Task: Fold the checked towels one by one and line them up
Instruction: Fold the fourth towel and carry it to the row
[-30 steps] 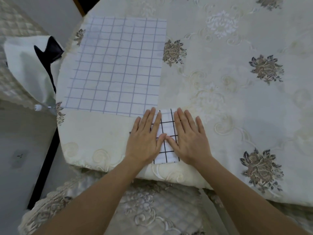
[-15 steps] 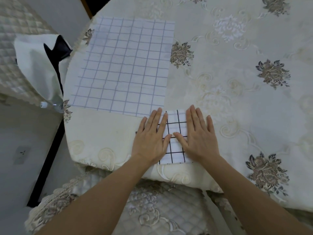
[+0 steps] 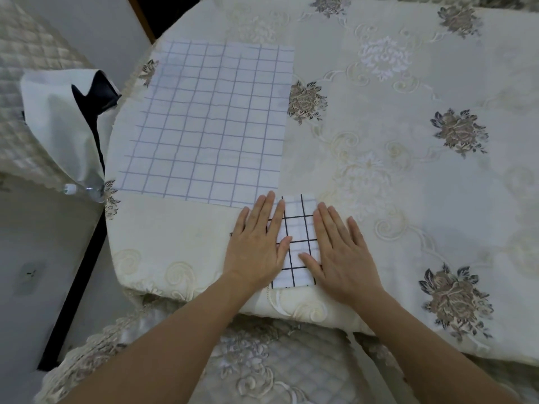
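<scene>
Our left hand (image 3: 256,249) and right hand (image 3: 341,252) have slid apart. A second ago the thumbs met over the folded towel (image 3: 300,228); now more of its black check shows between them. Both hands lie flat with fingers straight, pressing its left and right sides and holding nothing. It sits at the near edge of the table (image 3: 408,141), just beside the near right corner of the open towel (image 3: 210,121). We judge this fold smoothed and nearly done, with the open towel next.

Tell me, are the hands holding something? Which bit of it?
Nothing is held. The left hand and the right hand lie flat with straight fingers. They press on the left and right sides of the small folded towel.
</scene>
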Tool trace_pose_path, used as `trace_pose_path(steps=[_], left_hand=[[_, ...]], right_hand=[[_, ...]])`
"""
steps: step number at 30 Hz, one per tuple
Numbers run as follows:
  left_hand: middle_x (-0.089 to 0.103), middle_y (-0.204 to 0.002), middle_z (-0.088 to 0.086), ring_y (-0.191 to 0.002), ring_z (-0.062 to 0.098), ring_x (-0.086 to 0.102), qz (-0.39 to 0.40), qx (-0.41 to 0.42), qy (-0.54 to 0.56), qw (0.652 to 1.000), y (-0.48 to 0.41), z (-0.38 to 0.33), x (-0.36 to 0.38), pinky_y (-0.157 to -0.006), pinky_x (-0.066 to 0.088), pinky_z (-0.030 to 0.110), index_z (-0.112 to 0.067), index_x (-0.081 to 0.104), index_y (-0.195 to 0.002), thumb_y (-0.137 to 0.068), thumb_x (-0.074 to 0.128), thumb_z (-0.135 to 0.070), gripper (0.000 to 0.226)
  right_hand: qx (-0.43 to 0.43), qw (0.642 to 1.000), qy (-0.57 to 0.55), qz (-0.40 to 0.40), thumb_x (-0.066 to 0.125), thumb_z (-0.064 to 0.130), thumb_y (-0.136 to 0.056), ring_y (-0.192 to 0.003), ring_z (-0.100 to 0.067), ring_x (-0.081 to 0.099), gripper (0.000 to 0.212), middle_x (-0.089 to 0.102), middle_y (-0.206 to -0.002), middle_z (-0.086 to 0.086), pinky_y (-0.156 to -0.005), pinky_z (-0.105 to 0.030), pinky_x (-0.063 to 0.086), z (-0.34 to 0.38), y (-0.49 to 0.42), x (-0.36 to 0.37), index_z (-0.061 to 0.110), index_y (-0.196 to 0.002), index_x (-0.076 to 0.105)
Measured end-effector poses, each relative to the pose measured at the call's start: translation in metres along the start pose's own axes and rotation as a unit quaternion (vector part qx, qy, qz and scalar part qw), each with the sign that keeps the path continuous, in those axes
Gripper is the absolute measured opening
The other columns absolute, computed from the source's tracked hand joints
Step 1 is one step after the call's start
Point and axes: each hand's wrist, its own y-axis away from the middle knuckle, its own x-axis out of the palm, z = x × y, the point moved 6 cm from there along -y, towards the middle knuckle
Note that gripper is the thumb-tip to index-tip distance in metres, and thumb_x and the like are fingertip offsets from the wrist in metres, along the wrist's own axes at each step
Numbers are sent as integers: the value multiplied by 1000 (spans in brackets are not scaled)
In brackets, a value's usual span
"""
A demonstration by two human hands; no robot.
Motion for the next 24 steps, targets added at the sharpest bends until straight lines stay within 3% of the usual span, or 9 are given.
trace_pose_path(steps=[4,9,18,24], left_hand=[[2,-166,13,-154,26,1,-13,-43,4,999,0,-13,-15,-123,16,51,-7,10,-158,-101,22,-45,69],[-1,-167,7,-154,18,-5,-4,22,56,998,11,-57,-10,-125,11,44,-8,7,-159,-103,11,-53,71],[-5,-167,7,-154,20,-4,7,31,4,999,25,-23,3,-123,14,47,-16,5,-160,-105,12,-51,65],[-2,-167,5,-154,17,-3,9,14,11,1000,28,3,-3,-124,14,46,-10,3,-159,-103,19,-54,73]], right_hand=[[9,1000,0,6,7,63,-100,-154,-18,-7,81,-4,-167,-6,-124,-48,9,0,1,-2,8,-159,2],[6,1000,-11,3,2,54,-101,-154,-18,-5,74,-4,-167,-6,-124,-49,10,-1,1,0,9,-159,5],[2,1000,-6,-2,9,64,-100,-154,-18,-7,81,-5,-167,-5,-124,-49,11,-3,0,1,10,-159,2],[1,1000,-9,1,12,64,-100,-154,-18,-7,81,-5,-167,-5,-124,-49,9,-3,0,2,10,-159,1]])
